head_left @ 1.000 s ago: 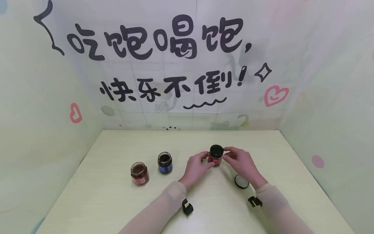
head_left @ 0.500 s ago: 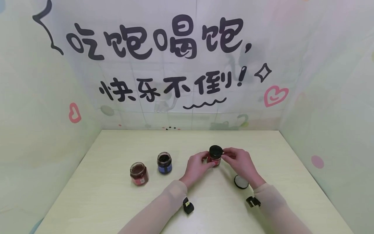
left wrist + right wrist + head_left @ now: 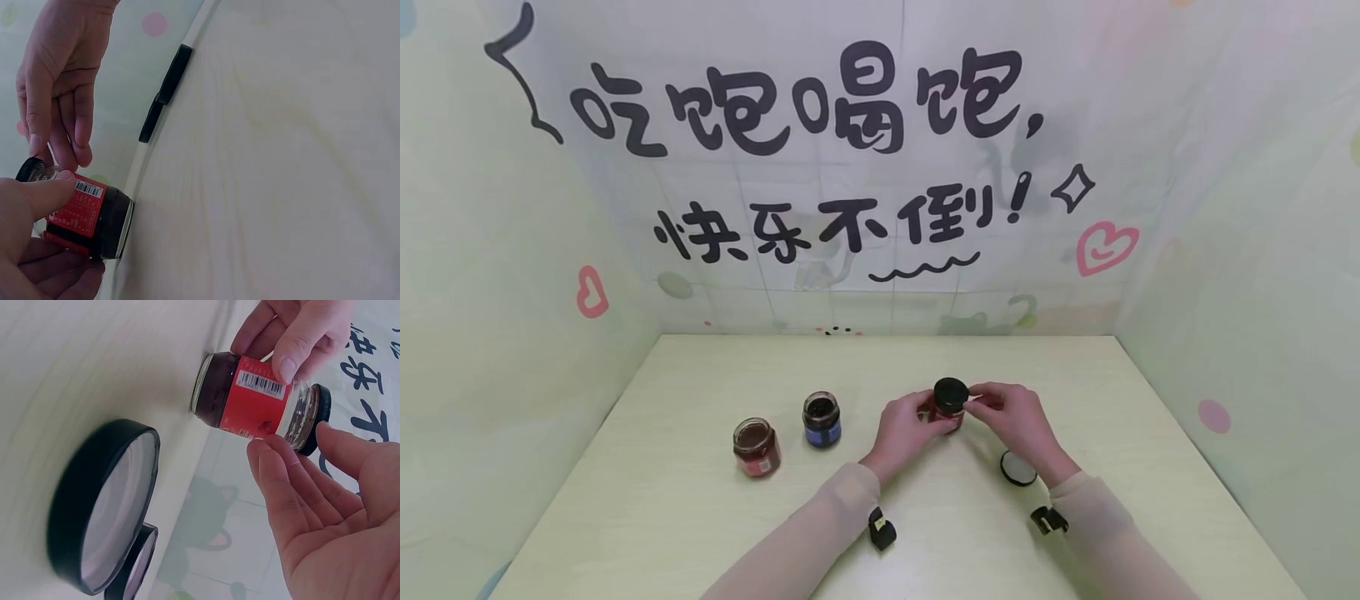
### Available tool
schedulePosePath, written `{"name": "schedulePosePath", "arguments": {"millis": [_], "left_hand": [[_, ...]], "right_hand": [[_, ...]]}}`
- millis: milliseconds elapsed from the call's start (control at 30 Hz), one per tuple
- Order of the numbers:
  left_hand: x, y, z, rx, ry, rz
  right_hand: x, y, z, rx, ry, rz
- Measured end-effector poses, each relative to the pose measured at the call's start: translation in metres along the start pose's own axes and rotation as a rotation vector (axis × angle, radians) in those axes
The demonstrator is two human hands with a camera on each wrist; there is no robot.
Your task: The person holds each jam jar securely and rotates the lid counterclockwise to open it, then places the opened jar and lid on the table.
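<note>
A small glass jar with a red label and dark contents stands on the table in the head view. My left hand holds it around the body, thumb across the label in the left wrist view. A black lid sits on top of the jar. My right hand is at the lid's right side. In the right wrist view its thumb touches the lid rim, with the fingers curled beneath the lid and jar neck.
Two uncapped jars, one red-labelled and one blue-labelled, stand to the left. A black-rimmed lid lies white side up near the right forearm. A second lid lies beside it in the right wrist view.
The capped jar has shifted slightly left and nearer, and my right fingers have moved slightly left with its lid. My left hand and the two uncapped jars have barely moved.
</note>
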State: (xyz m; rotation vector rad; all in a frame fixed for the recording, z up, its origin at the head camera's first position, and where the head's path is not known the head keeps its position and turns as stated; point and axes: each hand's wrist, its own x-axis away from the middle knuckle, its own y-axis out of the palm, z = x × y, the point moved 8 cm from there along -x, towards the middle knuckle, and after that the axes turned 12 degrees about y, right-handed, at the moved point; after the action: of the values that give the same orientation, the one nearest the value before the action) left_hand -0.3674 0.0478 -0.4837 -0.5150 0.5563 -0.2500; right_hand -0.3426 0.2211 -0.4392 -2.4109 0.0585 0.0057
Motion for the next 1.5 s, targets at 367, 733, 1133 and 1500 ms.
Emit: {"name": "schedulePosePath", "arguments": {"millis": [367, 733, 1133, 1500], "left_hand": [[0.002, 0.0, -0.003, 0.011, -0.015, -0.001], [0.005, -0.013, 0.004, 0.025, 0.0, 0.023], [0.013, -0.024, 0.01, 0.115, 0.0, 0.101], [0.025, -0.036, 0.018, 0.271, 0.014, 0.151]], "right_hand": [[0.001, 0.003, 0.002, -0.007, 0.026, -0.026], [0.004, 0.001, -0.007, -0.003, -0.023, -0.007], [0.012, 0.002, -0.017, -0.082, -0.038, -0.029], [0.019, 0.007, -0.025, -0.21, -0.014, -0.101]]}}
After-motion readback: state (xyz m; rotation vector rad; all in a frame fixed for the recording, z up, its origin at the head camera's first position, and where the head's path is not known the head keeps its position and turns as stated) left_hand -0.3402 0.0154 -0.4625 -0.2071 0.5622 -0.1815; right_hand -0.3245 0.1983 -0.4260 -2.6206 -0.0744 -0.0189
